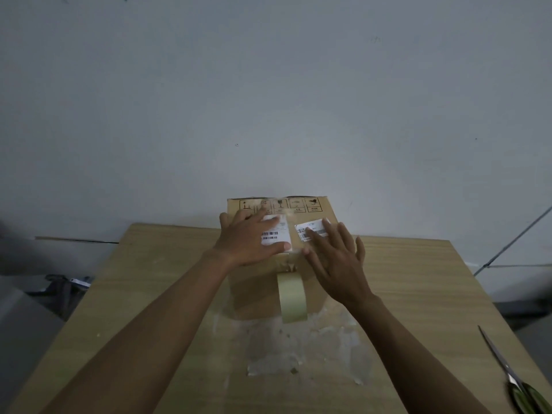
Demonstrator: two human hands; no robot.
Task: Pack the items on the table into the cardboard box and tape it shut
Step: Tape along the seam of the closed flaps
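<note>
A brown cardboard box (254, 291) stands at the middle of the wooden table, its top flaps folded down. White barcode labels (276, 234) lie on both flaps. My left hand (248, 240) rests flat on the left flap, fingers spread. On the right flap my right hand (337, 258) lies flat too, fingers apart. A roll of beige tape (292, 297) hangs down the box's near side from the seam between the flaps, held by neither hand. The inside of the box is hidden.
Scissors (513, 380) with green handles lie at the table's (149, 294) right front edge. Whitish residue patches (298, 348) mark the tabletop in front of the box. A grey wall stands just behind. Dark clutter sits on the floor at the left.
</note>
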